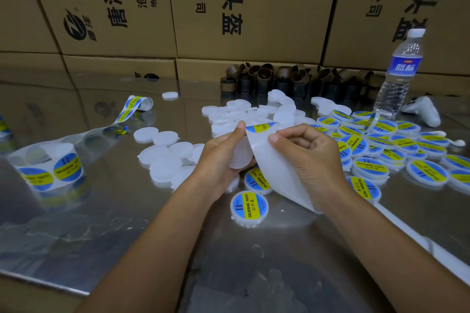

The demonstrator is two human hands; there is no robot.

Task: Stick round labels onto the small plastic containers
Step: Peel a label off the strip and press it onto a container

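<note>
My left hand [223,155] holds a plain white round container [240,157] above the steel table. My right hand [309,152] pinches the white backing strip [279,173], which hangs down towards my wrist. A blue and yellow round label [260,126] sits at the strip's top edge, beside my left thumb tip. Unlabelled white containers [165,157] lie to the left and behind my hands. Labelled containers [376,150] are heaped to the right, and one labelled container [249,208] lies just below my hands.
A label roll [50,170] stands at the left, its strip trailing back to another curl of labels [134,107]. A water bottle [399,71] and a white controller [424,112] stand at the right. Dark tubes [279,81] line the back. Cardboard boxes [229,7] wall off the rear.
</note>
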